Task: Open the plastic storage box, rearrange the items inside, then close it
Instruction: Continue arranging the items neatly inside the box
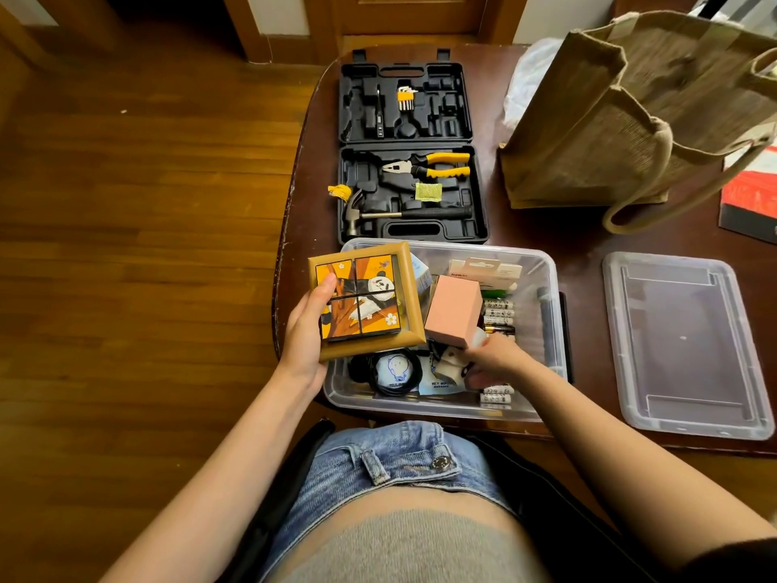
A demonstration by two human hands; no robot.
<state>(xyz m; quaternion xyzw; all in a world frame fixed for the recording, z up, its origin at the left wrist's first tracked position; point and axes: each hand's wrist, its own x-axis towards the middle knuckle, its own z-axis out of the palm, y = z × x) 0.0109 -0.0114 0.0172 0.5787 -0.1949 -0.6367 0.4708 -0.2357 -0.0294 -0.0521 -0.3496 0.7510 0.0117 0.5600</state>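
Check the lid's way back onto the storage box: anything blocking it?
Yes. The left hand holds the panda puzzle frame over the box's left rim, and the right hand reaches inside. The pink box seems to stand above rim height. The lid lies flat to the right.

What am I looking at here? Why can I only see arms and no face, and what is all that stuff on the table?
The camera sits on a person's head and looks down, so you see only their arms and lap. The left hand holds a panda picture puzzle in a wooden frame. The right hand reaches into a clear plastic storage box holding a pink box, batteries and other small things. The box's lid lies to its right on the brown table. Behind it sits an open black tool case with a hammer and pliers, plus a jute bag.
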